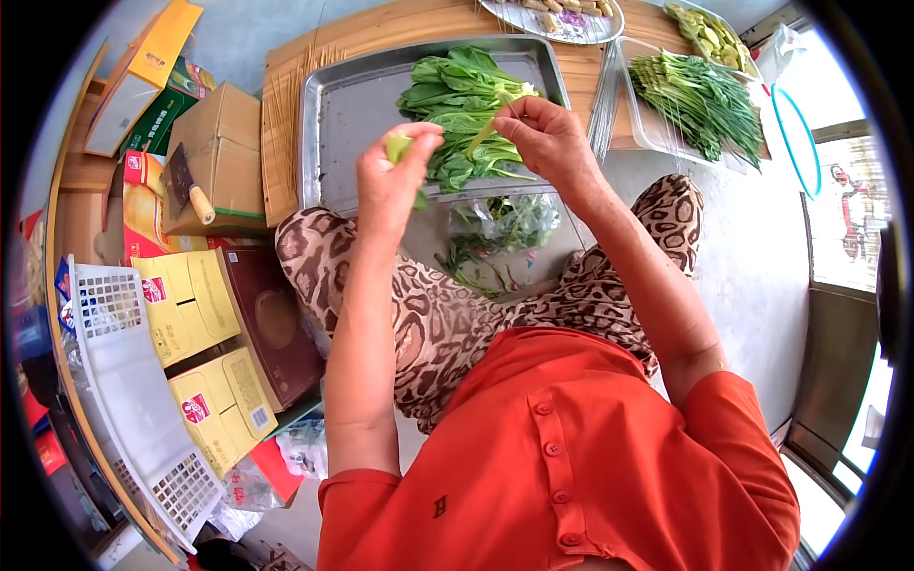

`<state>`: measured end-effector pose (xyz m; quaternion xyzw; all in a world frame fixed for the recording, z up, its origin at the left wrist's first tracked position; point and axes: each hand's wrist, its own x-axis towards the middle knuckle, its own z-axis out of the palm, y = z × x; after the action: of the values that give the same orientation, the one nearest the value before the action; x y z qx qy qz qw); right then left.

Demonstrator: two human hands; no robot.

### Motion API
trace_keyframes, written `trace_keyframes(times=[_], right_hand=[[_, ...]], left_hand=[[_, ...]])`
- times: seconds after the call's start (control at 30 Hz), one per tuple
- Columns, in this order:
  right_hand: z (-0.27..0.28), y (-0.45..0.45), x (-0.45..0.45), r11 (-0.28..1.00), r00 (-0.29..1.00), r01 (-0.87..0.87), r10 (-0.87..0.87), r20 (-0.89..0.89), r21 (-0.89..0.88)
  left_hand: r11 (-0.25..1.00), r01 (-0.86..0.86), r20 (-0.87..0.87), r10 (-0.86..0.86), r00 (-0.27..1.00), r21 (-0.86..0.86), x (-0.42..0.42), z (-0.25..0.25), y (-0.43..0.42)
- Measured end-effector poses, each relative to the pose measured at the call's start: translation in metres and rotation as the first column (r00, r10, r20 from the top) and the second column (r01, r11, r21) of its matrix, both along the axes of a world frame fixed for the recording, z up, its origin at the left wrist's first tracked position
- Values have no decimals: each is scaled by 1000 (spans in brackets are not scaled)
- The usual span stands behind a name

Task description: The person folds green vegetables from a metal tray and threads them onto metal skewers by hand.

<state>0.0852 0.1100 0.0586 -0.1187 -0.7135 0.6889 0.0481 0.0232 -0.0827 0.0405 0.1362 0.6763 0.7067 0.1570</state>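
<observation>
My left hand (395, 176) is closed around a leafy green (398, 147), its pale green part showing above the fingers and a darker leaf below the palm. Pinched in the fingertips of my right hand (552, 143) is a narrow green stalk (482, 139), slanting down toward the left. A thin dark line trails below that hand; I cannot make out what it is. Both hands hover over the near side of a metal tray (347, 124), where leafy green vegetables (462, 90) lie in a pile on the right half.
Thin metal skewers (604, 105) lie right of the tray, beside a plastic container of long greens (700, 100). Wooden skewers (286, 133) are at its left. A plate (571, 33) stands behind. Greens in a plastic bag (505, 224) sit below. A knife (190, 186) rests by a cardboard box (214, 152).
</observation>
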Motion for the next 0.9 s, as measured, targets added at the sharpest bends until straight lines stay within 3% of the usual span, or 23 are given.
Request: trace_keyframes(times=[0.2, 0.27, 0.37, 0.47, 0.9], right_hand=[[-6, -15, -1, 989, 999, -45, 49, -21, 141], [-3, -17, 2, 991, 999, -34, 39, -34, 133], [6, -20, 13, 995, 999, -31, 30, 13, 92], [8, -28, 29, 989, 989, -138, 135, 57, 49], [10, -37, 42, 981, 979, -185, 178, 98, 61]], left_hand=[[998, 36, -43, -34, 999, 47, 9, -5, 15], [999, 31, -43, -29, 999, 40, 6, -7, 14], [981, -62, 108, 42, 993, 182, -2, -12, 6], [971, -150, 129, 127, 984, 189, -4, -8, 4], [958, -183, 98, 164, 981, 222, -3, -6, 8]])
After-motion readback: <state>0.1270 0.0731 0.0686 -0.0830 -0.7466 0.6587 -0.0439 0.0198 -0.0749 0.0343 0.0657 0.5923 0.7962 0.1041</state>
